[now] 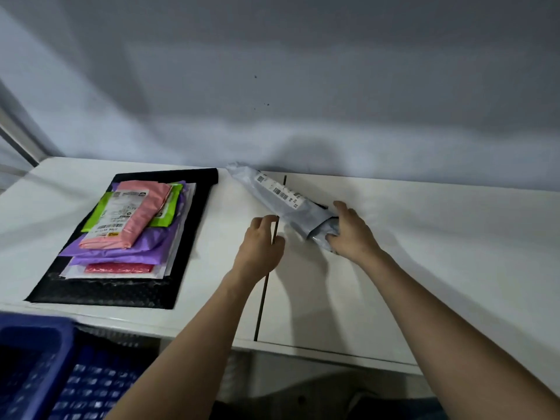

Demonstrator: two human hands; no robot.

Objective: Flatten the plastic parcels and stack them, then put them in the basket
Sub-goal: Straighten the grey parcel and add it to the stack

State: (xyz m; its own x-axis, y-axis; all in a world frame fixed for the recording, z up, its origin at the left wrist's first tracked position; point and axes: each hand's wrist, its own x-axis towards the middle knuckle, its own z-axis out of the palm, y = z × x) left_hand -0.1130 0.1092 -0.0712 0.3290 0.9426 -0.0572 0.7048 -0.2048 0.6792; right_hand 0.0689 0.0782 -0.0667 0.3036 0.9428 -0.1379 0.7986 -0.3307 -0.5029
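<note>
A grey plastic parcel [281, 197] with barcode labels lies rolled and slanted at the back of the white table [424, 237]. My right hand [351, 230] grips its crumpled near end. My left hand [260, 242] hovers just left of the parcel with curled fingers, holding nothing. At the left lies a stack of flattened parcels [127, 225]: a pink one on top, then green, purple, red and white ones, all on a large black bubble mailer [100, 292]. The blue basket [36, 368] sits below the table's front edge at lower left.
A dark seam [263, 301] runs front to back between two table halves under my left hand. A pale wall [303, 101] rises right behind the table. The floor under the table is dark.
</note>
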